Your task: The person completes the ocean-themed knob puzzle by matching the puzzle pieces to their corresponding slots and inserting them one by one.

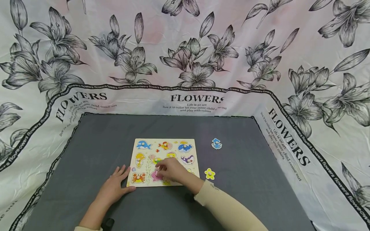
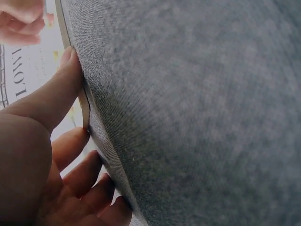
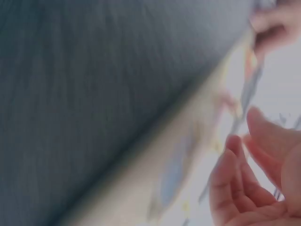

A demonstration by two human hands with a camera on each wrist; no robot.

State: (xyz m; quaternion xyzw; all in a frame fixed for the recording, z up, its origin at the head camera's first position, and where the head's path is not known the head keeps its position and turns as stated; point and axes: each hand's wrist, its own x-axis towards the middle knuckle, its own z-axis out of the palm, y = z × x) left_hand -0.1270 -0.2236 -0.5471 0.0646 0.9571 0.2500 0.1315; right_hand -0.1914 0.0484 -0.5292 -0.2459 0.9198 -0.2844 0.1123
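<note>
A pale wooden peg puzzle board [image 1: 144, 165] with colourful sea-animal pieces lies on the grey cloth. My left hand [image 1: 114, 186] rests at its lower left corner, fingers along the left side and thumb at the front edge. In the left wrist view the thumb [image 2: 66, 75] touches the board's rim. Over the middle of the board hovers my right hand [image 1: 173, 170], close above a pink piece [image 1: 156, 175]. Its fingers [image 3: 225, 183] are loosely bent with a gap to the thumb, and nothing shows between them. Part of the board's lower right is hidden under this hand.
Right of the board lie two loose knobbed pieces, a yellow star [image 1: 209, 174] and a blue sea creature [image 1: 216, 143]. An orange crab piece [image 1: 138, 177] sits at the lower left of the board. Flower-printed fabric [image 1: 196, 102] borders the grey surface at the back and sides.
</note>
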